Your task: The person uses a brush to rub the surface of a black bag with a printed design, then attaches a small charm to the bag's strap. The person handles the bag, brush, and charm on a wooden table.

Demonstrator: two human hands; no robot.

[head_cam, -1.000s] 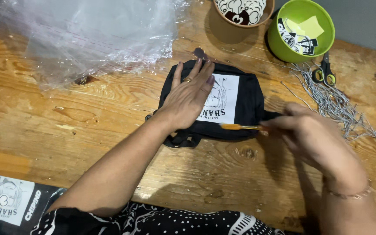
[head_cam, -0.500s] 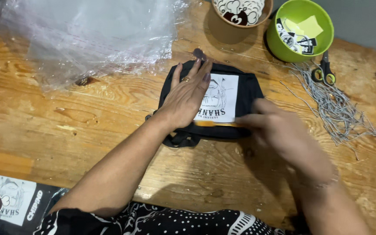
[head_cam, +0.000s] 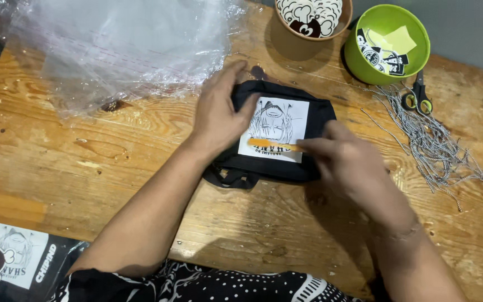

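bag pinned flat at centre frame

the left hand [head_cam: 219, 114] lies open-fingered on the black bag [head_cam: 278, 134], likely to keep it from sliding. the right hand [head_cam: 353, 168] pinches an orange stick [head_cam: 275, 145] across the white print. scissors [head_cam: 417, 95] sit upper right.

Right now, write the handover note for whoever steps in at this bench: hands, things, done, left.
Left hand: flat on the black folded bag, pinning its left side.
Right hand: holds a thin orange stick across the bag's white printed panel.
Around: clear plastic sheets at top left, green bowl of stickers, scissors and cut strings on the right.
Done: bag folded flat on the wooden table.
Left: the bag is not yet in plastic.
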